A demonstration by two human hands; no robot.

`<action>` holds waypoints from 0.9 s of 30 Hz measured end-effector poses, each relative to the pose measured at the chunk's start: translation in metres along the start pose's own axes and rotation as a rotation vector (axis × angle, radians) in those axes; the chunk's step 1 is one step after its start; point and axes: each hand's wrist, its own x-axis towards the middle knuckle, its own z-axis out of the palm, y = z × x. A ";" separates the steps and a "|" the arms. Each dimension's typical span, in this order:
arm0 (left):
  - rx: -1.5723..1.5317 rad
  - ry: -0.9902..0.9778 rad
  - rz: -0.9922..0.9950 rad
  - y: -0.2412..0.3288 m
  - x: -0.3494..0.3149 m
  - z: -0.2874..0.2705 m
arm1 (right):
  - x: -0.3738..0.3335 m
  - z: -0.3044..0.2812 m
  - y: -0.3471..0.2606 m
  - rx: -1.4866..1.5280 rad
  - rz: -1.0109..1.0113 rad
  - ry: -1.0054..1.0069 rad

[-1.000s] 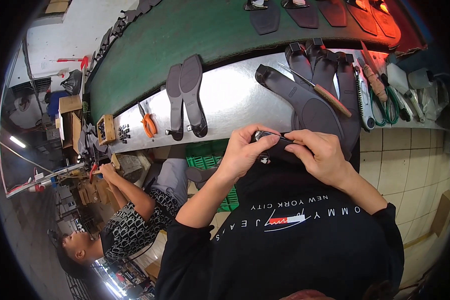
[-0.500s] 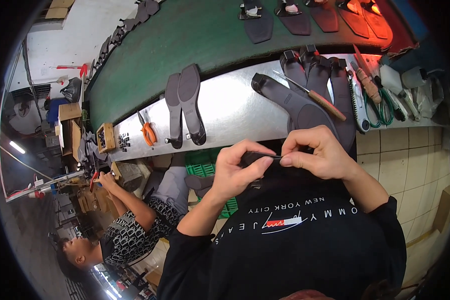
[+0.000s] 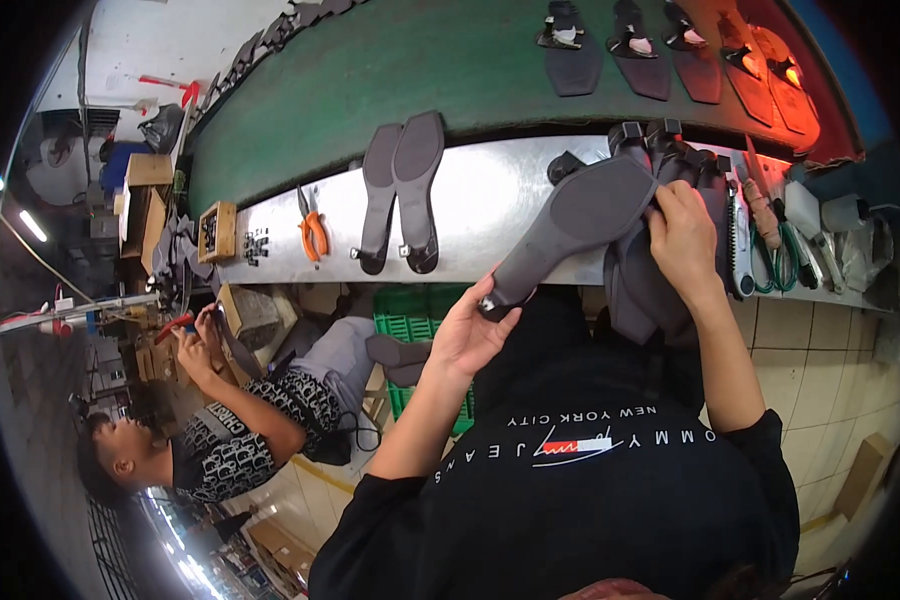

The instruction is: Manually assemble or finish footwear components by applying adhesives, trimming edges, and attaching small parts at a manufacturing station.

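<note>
A dark grey shoe [image 3: 595, 205] is held slantwise in front of me, its broad sole facing up. Around the heel end, at the lower left, the fingers and thumb of my left hand [image 3: 467, 330] are closed. My right hand [image 3: 685, 240] grips the toe end's right edge; its fingertips are partly hidden. Beneath and behind the held shoe lies a pile of similar shoes [image 3: 638, 300], several with their block heels pointing away from me. To the left, a pair of shoes [image 3: 398, 190] rests sole up across the metal bench edge and green surface.
Orange-handled pliers [image 3: 313, 235] and a small wooden box [image 3: 216, 232] lie on the metal bench [image 3: 500, 180]. A utility knife [image 3: 740, 245] and green cord [image 3: 785, 262] lie right. Sandals [image 3: 638, 55] stand on the green surface [image 3: 320, 110]. A co-worker [image 3: 260, 430] sits left; a green crate [image 3: 420, 325] is below.
My hands have moved apart from their pinch close together, the right one up and to the right. The shoe's full sole now shows between them. The whole view has shifted, too.
</note>
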 end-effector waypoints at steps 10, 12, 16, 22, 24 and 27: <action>-0.352 -0.047 -0.115 -0.008 0.000 0.027 | -0.031 -0.075 -0.007 0.361 0.284 0.257; -0.321 -0.009 -0.117 -0.017 0.000 0.045 | -0.043 -0.085 -0.040 0.711 0.302 -0.128; -0.364 -0.007 -0.235 -0.034 0.019 0.064 | -0.060 -0.047 -0.077 0.917 0.230 -0.510; -0.377 -0.084 -0.209 -0.045 0.023 0.073 | -0.073 -0.015 -0.071 0.896 0.136 -0.347; -0.414 -0.112 -0.213 -0.047 0.022 0.075 | -0.074 -0.010 -0.070 0.896 0.096 -0.281; -0.350 0.042 -0.208 -0.051 0.013 0.086 | -0.073 -0.010 -0.068 0.938 0.077 -0.194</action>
